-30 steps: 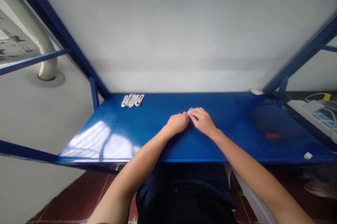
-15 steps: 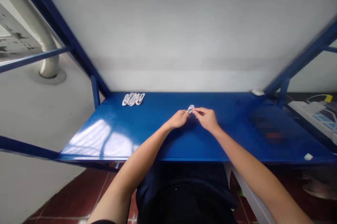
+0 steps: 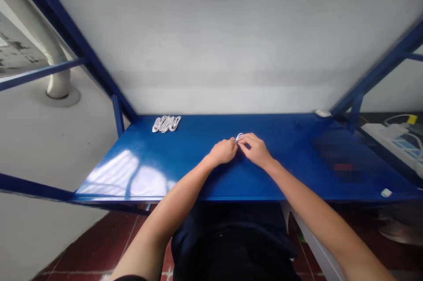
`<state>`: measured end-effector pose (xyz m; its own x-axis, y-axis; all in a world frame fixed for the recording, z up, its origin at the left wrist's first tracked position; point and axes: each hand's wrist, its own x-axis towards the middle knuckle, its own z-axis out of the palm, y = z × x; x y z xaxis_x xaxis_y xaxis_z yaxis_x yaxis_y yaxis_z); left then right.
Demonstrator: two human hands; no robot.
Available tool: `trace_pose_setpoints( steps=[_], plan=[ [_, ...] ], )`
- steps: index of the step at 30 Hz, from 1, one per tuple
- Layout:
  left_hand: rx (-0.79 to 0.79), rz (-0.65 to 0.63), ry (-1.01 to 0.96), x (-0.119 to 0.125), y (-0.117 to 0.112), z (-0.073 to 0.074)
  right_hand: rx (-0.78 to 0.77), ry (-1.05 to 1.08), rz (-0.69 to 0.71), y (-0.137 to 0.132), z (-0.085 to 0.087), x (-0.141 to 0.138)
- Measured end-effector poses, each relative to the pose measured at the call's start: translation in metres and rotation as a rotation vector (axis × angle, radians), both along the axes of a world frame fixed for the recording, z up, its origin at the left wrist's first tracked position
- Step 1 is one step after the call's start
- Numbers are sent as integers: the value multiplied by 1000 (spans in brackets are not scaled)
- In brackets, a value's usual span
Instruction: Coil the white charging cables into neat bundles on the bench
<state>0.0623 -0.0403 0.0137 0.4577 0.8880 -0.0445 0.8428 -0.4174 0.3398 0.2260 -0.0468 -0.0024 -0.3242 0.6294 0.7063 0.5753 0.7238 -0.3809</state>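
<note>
A small white cable coil (image 3: 239, 136) is held between my two hands above the middle of the blue table (image 3: 198, 184). My left hand (image 3: 225, 150) is closed around its lower left end. From the right, the thumb and fingers of my right hand (image 3: 255, 146) pinch the same coil. The fingers hide most of it, and only a loop shows above them. Several coiled white cables (image 3: 166, 123) lie side by side near the table's back left, apart from my hands.
A white rounded object (image 3: 323, 113) lies at the back right corner. A small white block (image 3: 386, 193) sits by the front right edge. Further right is a white power strip (image 3: 395, 140). A blurred dark patch (image 3: 337, 153) covers part of the right side. Blue frame posts rise at both ends.
My right hand's fingers have shifted slightly left and closer to my left hand on the cable coil. Less of the coil shows now. The camera has moved a little.
</note>
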Motion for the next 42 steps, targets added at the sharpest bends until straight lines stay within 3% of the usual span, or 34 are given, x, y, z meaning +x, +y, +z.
trace_pose_setpoints(
  steps=[9,17,22,28,31,36,42],
  plan=[
    [51,-30,102,4,-4,-2,28,-183,73,-1,4,-1],
    [-7,-32,30,2,0,-1,30,-232,38,-2,1,0],
    [-187,9,-303,1,8,-2,71,-154,-22,-4,-1,-4],
    [-863,162,-909,2,5,8,78,-16,-124,-7,0,-7],
    [-1074,174,-1136,1,4,12,61,67,-133,-9,3,-7],
    [-1156,235,-1297,2,7,10,-79,176,-120,-9,8,-6],
    [-1023,260,-1296,5,5,5,-225,254,-88,-5,6,-2]
  ],
)
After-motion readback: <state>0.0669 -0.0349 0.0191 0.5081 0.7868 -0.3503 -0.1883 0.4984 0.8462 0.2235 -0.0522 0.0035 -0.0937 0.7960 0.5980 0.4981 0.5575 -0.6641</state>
